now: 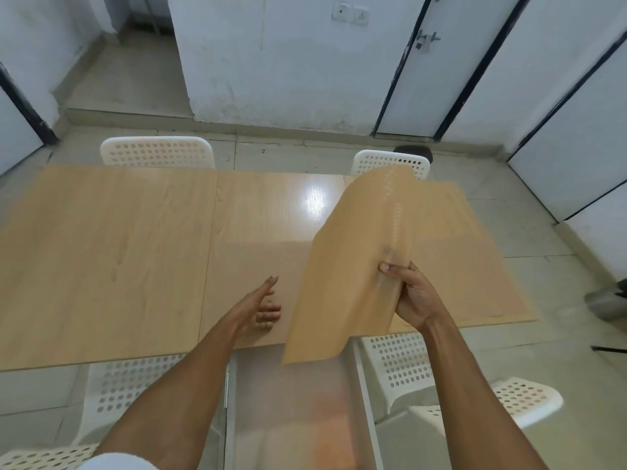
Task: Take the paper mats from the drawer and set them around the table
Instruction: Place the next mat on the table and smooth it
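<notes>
I look down at a long light-wood table point(101, 249) with white perforated chairs point(157, 151) on its far and near sides. My right hand point(412, 295) holds the paper mats point(353, 266) lifted over the right part of the table, thumb pinching the sheet's right edge, fingers hidden behind it. Its grip is closed on the mats; I cannot tell how many sheets are in it. The sheet bows, its top curling toward the far edge and its lower corner hanging past the near edge. My left hand point(263, 308) rests flat and relaxed on the table near the centre, just left of the mats, holding nothing. To place one well, I judge I should lower the near edge first, square it to the table edge before a chair, then smooth it flat with the left palm.
</notes>
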